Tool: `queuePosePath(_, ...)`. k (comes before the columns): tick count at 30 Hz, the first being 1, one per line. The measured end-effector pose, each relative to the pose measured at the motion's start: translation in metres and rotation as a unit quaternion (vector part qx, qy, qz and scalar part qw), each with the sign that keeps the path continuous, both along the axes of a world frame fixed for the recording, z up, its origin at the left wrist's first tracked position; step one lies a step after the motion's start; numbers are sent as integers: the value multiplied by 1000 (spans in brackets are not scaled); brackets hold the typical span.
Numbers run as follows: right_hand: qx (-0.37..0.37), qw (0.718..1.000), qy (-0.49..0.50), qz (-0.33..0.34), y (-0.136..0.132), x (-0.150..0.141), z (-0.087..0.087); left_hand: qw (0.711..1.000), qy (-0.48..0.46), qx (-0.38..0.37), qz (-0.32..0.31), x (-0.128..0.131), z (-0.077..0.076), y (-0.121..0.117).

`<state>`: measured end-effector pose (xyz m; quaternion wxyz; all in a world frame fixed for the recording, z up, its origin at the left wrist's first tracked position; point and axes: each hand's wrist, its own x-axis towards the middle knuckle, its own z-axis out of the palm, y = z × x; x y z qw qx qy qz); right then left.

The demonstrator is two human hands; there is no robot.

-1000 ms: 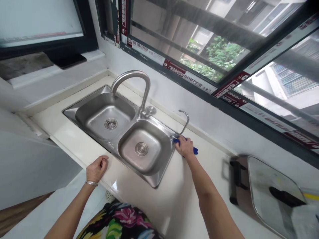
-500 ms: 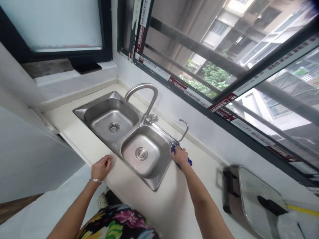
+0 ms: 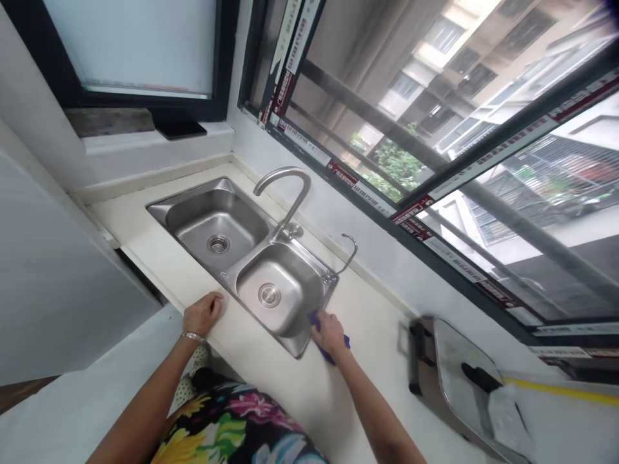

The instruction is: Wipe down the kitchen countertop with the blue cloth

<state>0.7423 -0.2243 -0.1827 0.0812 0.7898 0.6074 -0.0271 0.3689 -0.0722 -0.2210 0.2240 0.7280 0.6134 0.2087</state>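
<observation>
My right hand (image 3: 331, 334) is closed over a blue cloth (image 3: 314, 319), pressing it down at the right rim of the double-bowl steel sink (image 3: 300, 347). Parts of the cloth stick out on both sides of the fingers. On the pale countertop (image 3: 145, 238), at its front edge, rests my left hand (image 3: 203, 314); its fingers are curled in and nothing shows in them. A curved steel faucet (image 3: 305, 187) rises behind the bowls, and a thin hooked tap (image 3: 355, 246) stands at the sink's back right corner.
At the right of the counter stands a brown electric pan (image 3: 425, 374) with a glass lid (image 3: 459, 348). A dark flat object (image 3: 181, 130) lies on the left ledge. Framed windows (image 3: 416, 154) run behind the counter, and a pale panel (image 3: 58, 277) borders it on the left.
My right hand has slid the cloth from beside the thin tap toward me, along the sink's right rim. My left hand stays at the counter's front edge. The view has shifted slightly.
</observation>
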Motion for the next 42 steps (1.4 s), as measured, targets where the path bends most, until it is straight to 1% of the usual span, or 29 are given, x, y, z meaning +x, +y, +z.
queuePosePath(4,57,997,40,20,-28,-29,-5,1000,-13,7,3,1,-1,-1)
queuePosePath(9,92,990,93,44,-59,-61,-11,999,-25,30,4,1,-6,0)
queuePosePath(12,129,983,123,49,-79,-77,-16,998,-33,49,3,2,-9,0)
queuePosePath(15,172,972,155,44,-99,-84,-20,997,-41,58,-2,1,-10,0)
queuePosePath(19,207,957,188,74,-121,-85,-23,997,-47,54,-2,2,-9,-1)
queuePosePath(21,222,952,194,79,-127,-86,-23,998,-42,54,-1,2,-9,-1)
queuePosePath(23,235,951,186,72,-128,-89,-24,998,-38,57,-1,3,-9,-1)
queuePosePath(26,239,958,152,44,-115,-98,-25,997,-37,63,-1,3,-11,0)
queuePosePath(30,207,973,94,-35,-80,-114,-27,998,-42,46,1,3,-12,-1)
queuePosePath(32,178,979,80,-54,-61,-122,-26,998,-48,34,0,3,-11,-2)
queuePosePath(38,119,986,111,-19,-10,-143,-23,997,-66,27,2,-1,-9,-6)
queuePosePath(42,101,986,136,-4,26,-167,-24,996,-83,17,-4,-2,-4,-10)
